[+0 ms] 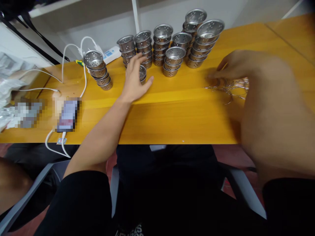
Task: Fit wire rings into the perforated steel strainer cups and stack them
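Observation:
My left hand [134, 78] reaches over the table with its thumb and fingers spread. Just behind it stands a short stack of perforated metal cups [142, 72], partly hidden by the fingers; whether they touch is unclear. Further right, my right hand [241, 65] is smeared by motion, with its fingers pointing left and down. Under and beside that hand lies a loose bunch of thin wire rings [236, 88], partly covered by it. I cannot make out whether the right fingers grip any wire.
Several taller stacks of perforated metal cups [162, 46] line the back of the yellow table [177, 118]. Another cup stack [98, 70] stands left. A phone [68, 115] with white cables, a power strip [112, 55] and plastic bags [8, 82] occupy the left side. Another person's arm [12, 183] shows lower left.

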A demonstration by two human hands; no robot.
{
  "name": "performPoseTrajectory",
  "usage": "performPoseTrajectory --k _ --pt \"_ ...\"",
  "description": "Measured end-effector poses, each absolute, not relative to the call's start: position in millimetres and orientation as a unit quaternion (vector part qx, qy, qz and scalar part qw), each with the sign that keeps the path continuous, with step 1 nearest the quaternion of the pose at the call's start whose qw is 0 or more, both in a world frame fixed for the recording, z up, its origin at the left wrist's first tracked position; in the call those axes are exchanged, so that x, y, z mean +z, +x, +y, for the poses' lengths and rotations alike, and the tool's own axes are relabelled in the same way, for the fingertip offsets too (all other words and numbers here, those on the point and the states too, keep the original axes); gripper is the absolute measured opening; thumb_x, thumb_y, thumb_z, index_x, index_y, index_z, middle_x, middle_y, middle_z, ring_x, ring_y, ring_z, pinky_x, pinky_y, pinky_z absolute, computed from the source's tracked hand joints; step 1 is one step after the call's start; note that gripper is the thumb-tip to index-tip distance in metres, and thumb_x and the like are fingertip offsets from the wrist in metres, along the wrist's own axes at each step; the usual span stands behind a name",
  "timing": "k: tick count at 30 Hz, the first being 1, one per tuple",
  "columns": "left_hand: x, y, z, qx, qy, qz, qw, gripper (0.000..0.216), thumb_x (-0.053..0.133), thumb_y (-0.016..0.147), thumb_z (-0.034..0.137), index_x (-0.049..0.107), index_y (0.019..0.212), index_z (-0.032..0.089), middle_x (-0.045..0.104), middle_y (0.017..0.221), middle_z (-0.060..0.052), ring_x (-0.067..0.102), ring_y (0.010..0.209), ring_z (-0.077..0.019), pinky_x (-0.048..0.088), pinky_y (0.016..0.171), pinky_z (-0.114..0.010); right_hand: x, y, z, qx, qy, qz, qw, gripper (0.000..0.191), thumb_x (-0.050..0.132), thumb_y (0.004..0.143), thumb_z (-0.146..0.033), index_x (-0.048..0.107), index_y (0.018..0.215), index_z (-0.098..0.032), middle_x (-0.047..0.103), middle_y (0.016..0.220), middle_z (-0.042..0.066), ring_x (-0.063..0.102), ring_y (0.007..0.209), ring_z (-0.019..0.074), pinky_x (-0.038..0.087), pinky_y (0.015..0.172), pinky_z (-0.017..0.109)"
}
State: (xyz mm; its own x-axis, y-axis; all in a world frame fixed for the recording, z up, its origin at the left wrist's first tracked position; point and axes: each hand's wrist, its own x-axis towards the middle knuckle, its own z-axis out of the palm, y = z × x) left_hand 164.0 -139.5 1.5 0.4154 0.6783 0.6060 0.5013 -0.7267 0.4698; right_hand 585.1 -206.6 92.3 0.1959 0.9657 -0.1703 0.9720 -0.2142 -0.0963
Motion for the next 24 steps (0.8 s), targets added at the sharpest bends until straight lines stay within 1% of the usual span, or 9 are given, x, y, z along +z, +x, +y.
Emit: performPoseTrajectory --k 2,4,5,7,9,11,15,20,24 --pt "9 176 -155 0.389 0.85 0.338 0.11 0.081 0.085 0.104 0.074 0.06 0.174 0.04 0.05 0.2 -0.011 0.041 0.194 -0.0445 0.029 0.167 -0.071 89 571 -211 -0.091 0.734 0.671 -0.047 0.023 0.103 0.107 -0.017 0.085 0.093 -0.021 0.083 0.09 0.007 0.071 0.077 0.0253 0.064 0.09 0.048" --pt "11 186 -167 0.361 0.866 0.325 0.119 0.077 0.082 0.107 0.069 0.06 0.174 0.038 0.05 0.2 -0.013 0.044 0.192 -0.0444 0.032 0.165 -0.07 83 553 -214 -0.059 0.675 0.722 -0.14 0.017 0.099 0.109 -0.01 0.087 0.114 -0.021 0.087 0.111 0.01 0.079 0.099 0.0289 0.066 0.105 0.048" --pt "11 190 -171 0.348 0.873 0.319 0.126 0.076 0.082 0.108 0.068 0.061 0.174 0.037 0.051 0.199 -0.013 0.047 0.191 -0.0445 0.034 0.164 -0.07 78 543 -214 -0.041 0.644 0.74 -0.189 0.022 0.097 0.11 -0.01 0.087 0.126 -0.02 0.086 0.123 0.013 0.081 0.111 0.0319 0.066 0.112 0.049" --pt "10 195 -175 0.327 0.882 0.307 0.144 0.074 0.081 0.109 0.065 0.063 0.173 0.034 0.055 0.196 -0.015 0.052 0.187 -0.0448 0.04 0.161 -0.069 65 526 -212 -0.02 0.581 0.763 -0.283 0.044 0.093 0.112 -0.012 0.079 0.154 -0.016 0.078 0.15 0.022 0.079 0.131 0.0368 0.064 0.124 0.051" --pt "8 196 -176 0.318 0.884 0.301 0.162 0.072 0.083 0.109 0.063 0.065 0.172 0.032 0.06 0.192 -0.017 0.058 0.182 -0.0449 0.048 0.156 -0.068 50 514 -205 -0.034 0.545 0.778 -0.311 0.058 0.087 0.118 -0.019 0.068 0.173 -0.018 0.065 0.169 0.026 0.075 0.143 0.037 0.06 0.133 0.052" --pt "6 196 -175 0.316 0.881 0.303 0.177 0.072 0.085 0.108 0.062 0.067 0.171 0.033 0.062 0.191 -0.016 0.061 0.179 -0.0444 0.056 0.15 -0.067 38 508 -197 -0.052 0.539 0.785 -0.301 0.048 0.083 0.121 -0.025 0.069 0.167 -0.02 0.062 0.171 0.026 0.071 0.148 0.0362 0.056 0.138 0.052" --pt "-3 196 -169 0.324 0.873 0.304 0.2 0.073 0.084 0.11 0.063 0.063 0.175 0.036 0.057 0.192 -0.016 0.063 0.177 -0.0442 0.062 0.145 -0.068 29 507 -187 -0.055 0.549 0.775 -0.308 0.021 0.084 0.12 -0.032 0.072 0.134 -0.023 0.071 0.155 0.023 0.071 0.143 0.0374 0.059 0.133 0.054" --pt "-23 203 -159 0.336 0.864 0.291 0.236 0.092 0.078 0.115 0.069 0.039 0.191 0.037 0.049 0.198 -0.019 0.063 0.18 -0.0446 0.058 0.15 -0.07 31 508 -190 -0.102 0.52 0.778 -0.338 0.033 0.09 0.117 -0.053 0.07 0.117 -0.028 0.079 0.143 0.02 0.075 0.127 0.0366 0.064 0.124 0.055" --pt "-30 210 -159 0.337 0.863 0.288 0.242 0.096 0.078 0.115 0.068 0.034 0.193 0.034 0.051 0.199 -0.022 0.066 0.179 -0.0445 0.06 0.15 -0.07 32 504 -195 -0.14 0.495 0.785 -0.344 0.054 0.083 0.111 -0.087 0.079 0.124 -0.034 0.083 0.141 0.016 0.074 0.135 0.0456 0.061 0.127 0.072"
